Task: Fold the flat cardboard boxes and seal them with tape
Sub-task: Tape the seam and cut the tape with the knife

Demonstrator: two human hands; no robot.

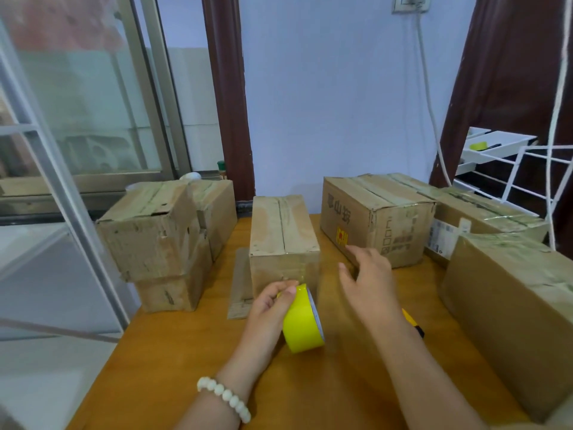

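An orange-brown wooden table (186,352) stands against a pale blue wall (341,103), with a sliding window (93,103) on the left and a white wire rack (527,181) on the right. The worn middle box (283,240) stands at the table's centre, its top flaps meeting in a seam. The left hand (266,308) grips a yellow tape roll (302,327) just in front of it. The right hand (369,283) hovers with its fingers loose, holding nothing. The printed box (376,218) beyond carries blurred characters and a red-and-yellow sticker (342,236). Its neighbour box (483,212) has a white label (441,235).
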